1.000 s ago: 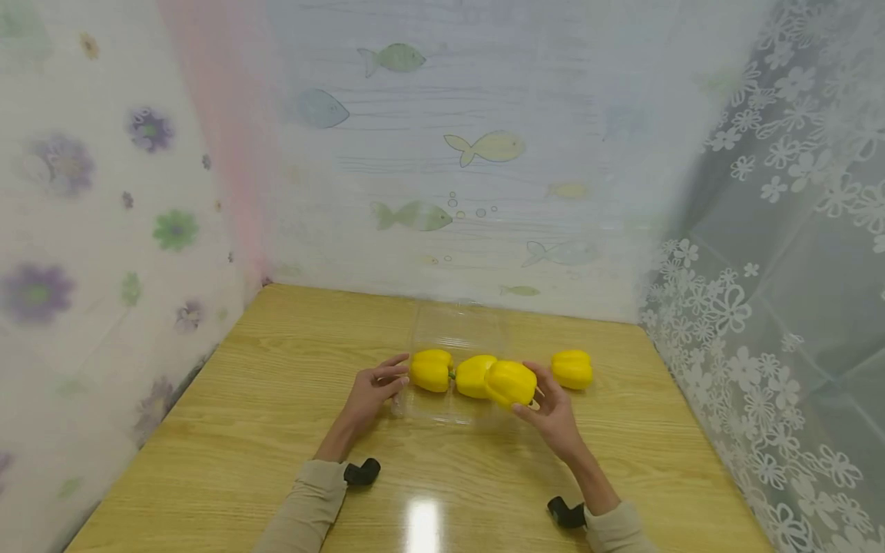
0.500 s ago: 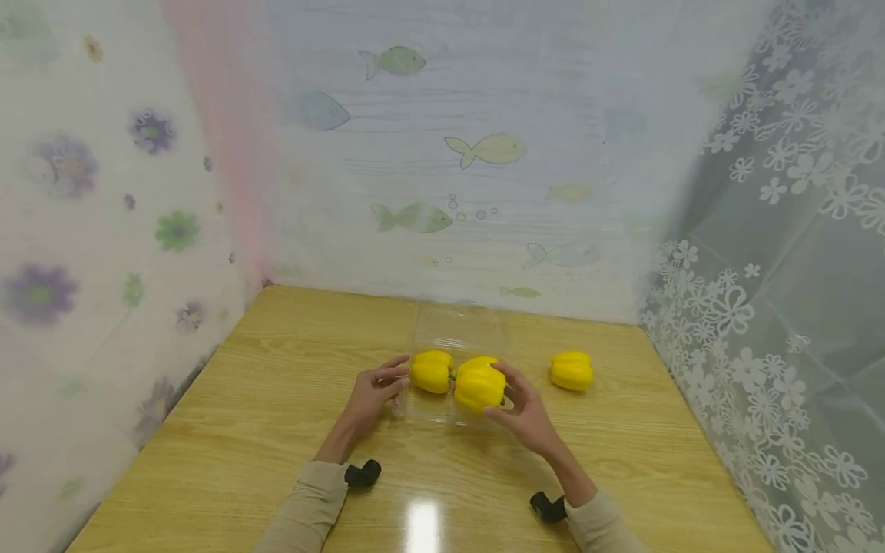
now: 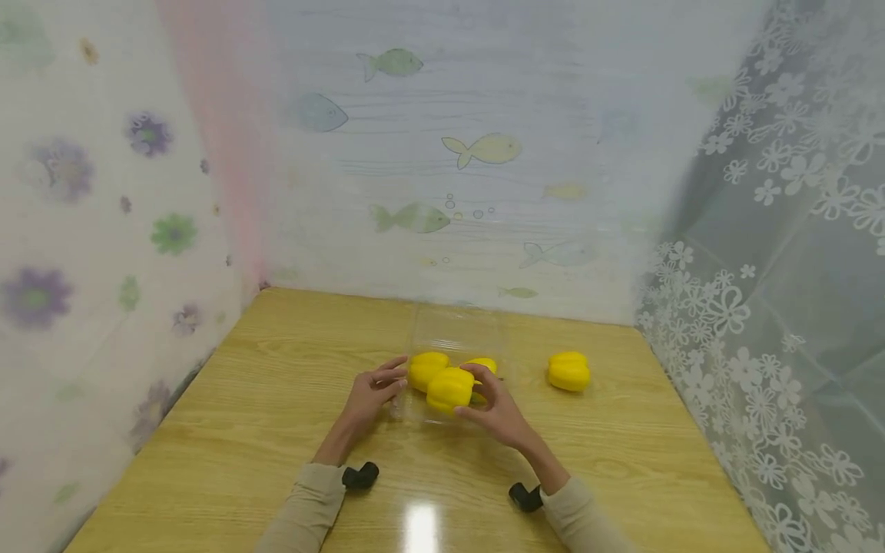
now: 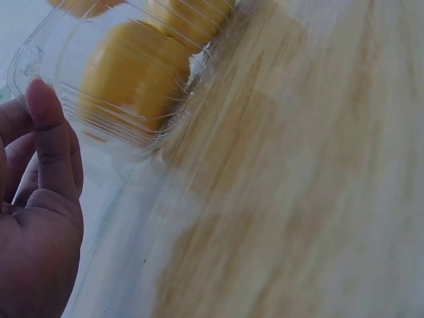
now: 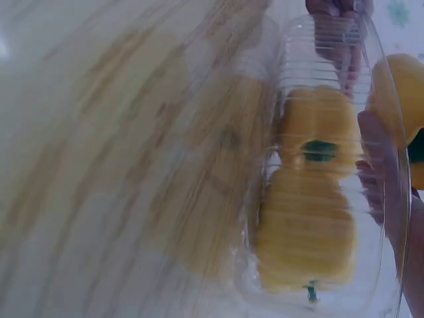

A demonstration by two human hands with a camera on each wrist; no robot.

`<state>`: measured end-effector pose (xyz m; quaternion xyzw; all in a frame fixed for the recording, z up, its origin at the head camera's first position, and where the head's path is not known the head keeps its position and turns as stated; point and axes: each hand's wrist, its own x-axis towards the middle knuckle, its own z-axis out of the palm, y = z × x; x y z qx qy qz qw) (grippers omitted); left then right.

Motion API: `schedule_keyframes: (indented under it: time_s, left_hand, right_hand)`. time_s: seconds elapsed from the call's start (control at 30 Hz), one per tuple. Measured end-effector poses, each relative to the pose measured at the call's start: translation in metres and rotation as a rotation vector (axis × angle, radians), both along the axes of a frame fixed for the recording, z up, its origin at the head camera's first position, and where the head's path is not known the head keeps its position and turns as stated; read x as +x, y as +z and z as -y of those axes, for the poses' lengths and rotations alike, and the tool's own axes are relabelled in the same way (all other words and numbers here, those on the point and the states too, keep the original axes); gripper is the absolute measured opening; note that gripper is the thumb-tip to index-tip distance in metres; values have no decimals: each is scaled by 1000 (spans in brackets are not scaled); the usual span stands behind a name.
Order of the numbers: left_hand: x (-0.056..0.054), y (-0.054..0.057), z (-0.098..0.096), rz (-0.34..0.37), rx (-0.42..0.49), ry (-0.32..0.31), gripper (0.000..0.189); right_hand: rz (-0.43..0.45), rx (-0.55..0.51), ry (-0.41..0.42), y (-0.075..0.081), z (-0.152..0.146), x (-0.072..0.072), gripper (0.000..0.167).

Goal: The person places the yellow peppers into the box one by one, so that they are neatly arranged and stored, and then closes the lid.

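Note:
A clear plastic clamshell container (image 3: 458, 326) stands mid-table, its lid laid back toward the wall. Two yellow bell peppers lie inside, a left one (image 3: 425, 370) and a right one (image 3: 484, 364), green stems visible in the right wrist view. Between thumb and fingers, my right hand (image 3: 503, 415) holds another yellow bell pepper (image 3: 449, 389) above the container's front side, overlapping both peppers in the head view. At the container's left end, my left hand (image 3: 369, 397) pinches the rim, thumb (image 4: 45, 103) on the near side of the clear wall (image 4: 106, 129).
One more yellow bell pepper (image 3: 569, 372) lies on the wooden table (image 3: 622, 453) right of the container. Covered walls with fish and flower prints close off the back and both sides. Black wrist cameras (image 3: 360, 476) sit at both cuffs.
My right hand has carried its bell pepper leftward, from over the right pepper to in front of the gap between the two in the container. The left hand has stayed at the rim.

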<state>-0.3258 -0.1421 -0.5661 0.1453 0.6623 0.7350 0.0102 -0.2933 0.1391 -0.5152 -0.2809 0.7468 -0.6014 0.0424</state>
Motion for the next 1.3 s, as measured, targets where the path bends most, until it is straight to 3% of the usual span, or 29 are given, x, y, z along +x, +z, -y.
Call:
schedule_keyframes:
  time_s: [0.53, 0.83, 1.0, 1.2, 1.3]
  left_hand:
    - [8, -5, -1, 20, -53, 30, 30]
    - [8, -2, 0, 25, -68, 39, 31]
    - [3, -1, -1, 18, -71, 35, 32]
    - [1, 1, -1, 11, -66, 36, 32]
    - [0, 0, 0, 12, -66, 35, 31]
  right_hand:
    - [62, 105, -24, -5, 23, 0, 66]
    - [-35, 172, -88, -9, 26, -4, 66]
    - [-73, 173, -65, -8, 24, -11, 65]
    - [-2, 125, -20, 1, 24, -10, 69]
    - [-14, 162, -30, 1, 24, -9, 69]
